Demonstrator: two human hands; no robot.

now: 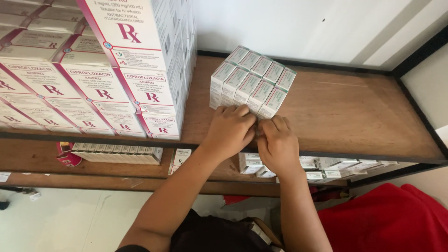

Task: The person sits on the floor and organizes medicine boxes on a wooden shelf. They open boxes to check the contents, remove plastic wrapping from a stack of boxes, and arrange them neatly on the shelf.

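A block of small white-and-green cardboard boxes (252,80) stands mid-shelf. To its left rises a tall stack of white cartons with magenta bands (93,70). More small white boxes (116,153) line the lower shelf.

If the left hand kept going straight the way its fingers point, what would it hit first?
The left hand points away along the wooden shelf. It would meet the block of small white and green boxes first; its fingertips already look to be at the block's near edge.
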